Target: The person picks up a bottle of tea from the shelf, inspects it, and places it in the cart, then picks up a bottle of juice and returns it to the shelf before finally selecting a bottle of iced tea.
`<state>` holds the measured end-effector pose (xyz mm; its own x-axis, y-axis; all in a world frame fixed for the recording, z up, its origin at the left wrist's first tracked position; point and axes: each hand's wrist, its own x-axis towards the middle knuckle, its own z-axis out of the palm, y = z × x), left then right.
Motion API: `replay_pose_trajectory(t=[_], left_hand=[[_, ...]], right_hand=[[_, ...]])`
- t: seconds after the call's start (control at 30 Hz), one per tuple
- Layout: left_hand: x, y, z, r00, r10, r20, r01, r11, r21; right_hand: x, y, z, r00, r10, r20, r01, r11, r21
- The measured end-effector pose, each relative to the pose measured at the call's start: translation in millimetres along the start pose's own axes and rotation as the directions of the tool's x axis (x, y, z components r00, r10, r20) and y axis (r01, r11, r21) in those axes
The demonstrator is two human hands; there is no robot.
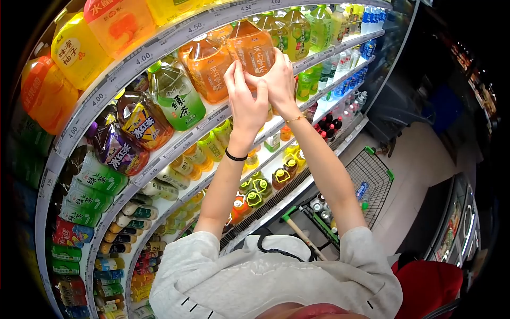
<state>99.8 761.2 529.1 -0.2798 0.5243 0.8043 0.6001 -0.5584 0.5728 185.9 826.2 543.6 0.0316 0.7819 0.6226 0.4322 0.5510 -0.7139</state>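
Note:
Both my hands are raised to a shelf of large drink bottles. My right hand (279,84), with a thin bracelet at its wrist, is at the lower right of a bottle of orange drink (251,47), its fingers curled round the side. My left hand (247,103), with a black band on the wrist, is at the same bottle's lower left, fingers bent against it. The hands overlap near the bottle's base, and part of the contact is hidden. A second orange drink bottle (208,72) stands just left, beside a green tea bottle (174,95).
Curved shelves with a price rail (143,56) hold many bottles above, below and to both sides. A wire shopping cart (374,186) with cans and bottles stands at lower right. Beyond it is a dark display case (451,212). A red item (433,284) is at the bottom right.

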Motion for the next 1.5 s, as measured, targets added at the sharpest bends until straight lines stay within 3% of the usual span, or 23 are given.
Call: replay_pose_trajectory(t=[0.1,0.17,0.3,0.4,0.47,0.53,0.57,0.67,0.93,1.07,1.2,1.27,1.33,1.4,1.47,1.5], left_hand=[[0,-9,9,1.000,0.016,0.000,-0.016,1.000,0.006],[-2,-13,12,0.996,0.058,0.062,-0.072,0.963,0.258],[-3,-17,20,0.998,0.018,0.058,-0.033,0.960,0.280],[-4,-18,20,0.999,0.019,0.042,-0.031,0.950,0.310],[-1,-17,21,0.998,0.021,0.052,-0.036,0.951,0.306],[1,-16,23,0.999,-0.005,0.052,-0.010,0.957,0.291],[0,-17,25,0.998,-0.025,0.049,0.011,0.962,0.275],[4,-17,32,0.993,-0.096,0.066,0.073,0.953,0.296],[1,-25,40,0.987,-0.130,0.091,0.110,0.974,0.200],[-4,-25,44,0.995,-0.086,0.050,0.076,0.982,0.174],[-37,-19,42,0.998,0.044,0.037,-0.050,0.981,0.186],[-57,-12,37,0.993,0.108,0.052,-0.114,0.986,0.124],[-82,-6,35,0.973,0.231,0.022,-0.232,0.969,0.085],[-122,-1,34,0.975,0.221,0.024,-0.218,0.971,-0.101],[-182,-15,37,0.970,0.210,0.120,-0.175,0.952,-0.250],[-213,-18,39,0.961,0.161,0.225,-0.091,0.952,-0.292]], right_hand=[[7,14,18,0.998,-0.033,-0.051,0.034,0.999,0.018],[8,17,27,0.988,-0.087,-0.125,0.099,0.991,0.086],[5,18,32,0.991,-0.053,-0.122,0.068,0.991,0.120],[1,15,35,0.984,-0.098,-0.150,0.094,0.995,-0.037],[0,11,32,0.963,-0.189,-0.192,0.132,0.953,-0.274],[1,15,34,0.960,-0.207,-0.188,0.160,0.959,-0.236],[0,13,35,0.966,-0.176,-0.190,0.159,0.982,-0.103],[1,16,36,0.966,-0.174,-0.192,0.164,0.984,-0.066],[-8,23,43,0.944,-0.239,-0.229,0.215,0.969,-0.125],[-20,32,48,0.927,-0.286,-0.242,0.259,0.956,-0.135],[-37,47,52,0.879,-0.390,-0.276,0.369,0.921,-0.127],[-54,53,26,0.945,-0.316,-0.086,0.326,0.927,0.183],[-89,55,-3,0.944,-0.313,-0.107,0.325,0.938,0.119],[-126,71,-30,0.947,-0.296,-0.126,0.303,0.952,0.043],[-177,86,-77,0.978,-0.174,-0.111,0.178,0.983,0.031],[-203,95,-99,0.985,-0.126,-0.118,0.120,0.991,-0.058]])
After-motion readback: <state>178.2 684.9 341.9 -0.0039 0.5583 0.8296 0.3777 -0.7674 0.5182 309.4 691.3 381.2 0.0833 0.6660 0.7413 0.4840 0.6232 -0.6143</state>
